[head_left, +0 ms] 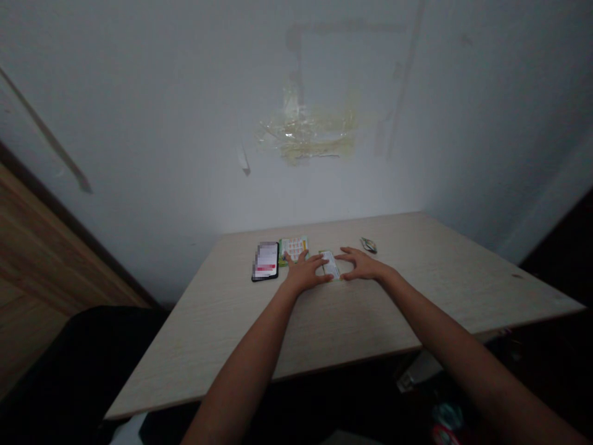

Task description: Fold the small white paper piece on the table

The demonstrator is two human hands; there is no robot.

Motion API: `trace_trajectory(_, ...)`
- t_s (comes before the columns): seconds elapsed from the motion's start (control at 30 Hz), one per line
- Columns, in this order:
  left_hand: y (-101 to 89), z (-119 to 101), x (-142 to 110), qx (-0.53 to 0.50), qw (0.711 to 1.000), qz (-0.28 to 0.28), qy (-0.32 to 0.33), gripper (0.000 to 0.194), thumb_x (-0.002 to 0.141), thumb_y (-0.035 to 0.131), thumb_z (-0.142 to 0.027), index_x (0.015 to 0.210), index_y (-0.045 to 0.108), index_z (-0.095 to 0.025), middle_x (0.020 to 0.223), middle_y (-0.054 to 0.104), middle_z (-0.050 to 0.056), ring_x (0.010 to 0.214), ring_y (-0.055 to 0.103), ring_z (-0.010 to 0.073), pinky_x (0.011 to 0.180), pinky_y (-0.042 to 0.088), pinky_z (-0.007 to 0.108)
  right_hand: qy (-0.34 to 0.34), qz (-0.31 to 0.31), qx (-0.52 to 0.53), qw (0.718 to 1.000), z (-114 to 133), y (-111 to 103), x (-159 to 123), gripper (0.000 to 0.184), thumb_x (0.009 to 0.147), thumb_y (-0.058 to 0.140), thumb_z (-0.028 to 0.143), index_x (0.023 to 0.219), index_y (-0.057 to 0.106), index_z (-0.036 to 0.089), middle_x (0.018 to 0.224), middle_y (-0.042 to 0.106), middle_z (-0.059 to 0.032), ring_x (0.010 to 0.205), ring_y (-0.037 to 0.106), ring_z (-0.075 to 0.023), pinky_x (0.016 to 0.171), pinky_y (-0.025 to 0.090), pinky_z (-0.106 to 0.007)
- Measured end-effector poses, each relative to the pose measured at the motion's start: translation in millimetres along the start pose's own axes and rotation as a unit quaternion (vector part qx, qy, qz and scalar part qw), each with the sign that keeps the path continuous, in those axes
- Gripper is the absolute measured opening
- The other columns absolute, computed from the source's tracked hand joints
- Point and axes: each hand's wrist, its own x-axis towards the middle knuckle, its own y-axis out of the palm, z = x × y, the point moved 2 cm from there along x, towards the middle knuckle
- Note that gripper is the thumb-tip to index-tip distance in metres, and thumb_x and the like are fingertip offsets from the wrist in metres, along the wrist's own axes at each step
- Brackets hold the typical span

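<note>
A small printed card or leaflet [330, 266] lies flat on the table between my two hands. My left hand [303, 271] has its fingers spread, with thumb and forefinger at the card's left edge. On the right side, the fingers of my right hand [360, 264] are apart and reach to the card's right edge. A larger green-bordered printed sheet [294, 247] lies just beyond my left hand, which covers part of its lower edge. Beside that sheet, to the left, is a phone [265, 262] with a lit, partly blurred screen.
A small crumpled-looking packet [369, 245] lies past my right hand. The pale wooden table [222, 315] meets a wall [185, 123] marked with old tape [315, 139]. A dark covered shape [92, 358] stands at the left, and dim items lie below the table's front edge.
</note>
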Motion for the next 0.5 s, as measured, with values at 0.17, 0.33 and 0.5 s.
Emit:
trace_trajectory(0.17, -0.3, -0.4, 0.0, -0.002, 1.0, -0.003, -0.002, 0.065, 0.084, 0.042, -0.078, 0.141, 0.049, -0.047, 0.157, 0.042, -0.006, 0.148, 0.019, 0.042, 0.105, -0.006, 0.083, 0.001, 0.008, -0.01, 1.0, 2.1, 0.1, -1.4, 0.086, 0.065, 0.081, 0.054, 0.142, 0.054, 0.027, 0.158, 0.035, -0.0121, 0.146, 0.031, -0.035, 0.119, 0.025, -0.052)
trace_trajectory(0.33, -1.7, -1.4, -1.5, 0.003, 1.0, -0.002, 0.002, 0.067, 0.083, 0.043, -0.08, 0.141, 0.048, -0.047, 0.157, 0.041, -0.006, 0.148, 0.019, 0.0411, 0.103, -0.006, 0.085, 0.005, 0.011, -0.012, 1.0, 4.7, -1.5, -2.8, 0.086, 0.065, 0.081, 0.053, 0.143, 0.054, 0.027, 0.158, 0.035, -0.013, 0.147, 0.03, -0.0351, 0.119, 0.025, -0.052)
trace_trajectory(0.5, -2.5, -2.3, -2.4, 0.011, 1.0, 0.007, -0.005, 0.068, 0.083, 0.043, -0.08, 0.143, 0.046, -0.048, 0.158, 0.04, -0.005, 0.148, 0.018, 0.0422, 0.105, -0.005, 0.084, -0.004, -0.007, 0.012, 1.0, 4.5, -2.6, -4.7, 0.078, 0.065, 0.083, 0.052, 0.137, 0.059, 0.031, 0.157, 0.039, -0.0103, 0.145, 0.034, -0.033, 0.118, 0.027, -0.051)
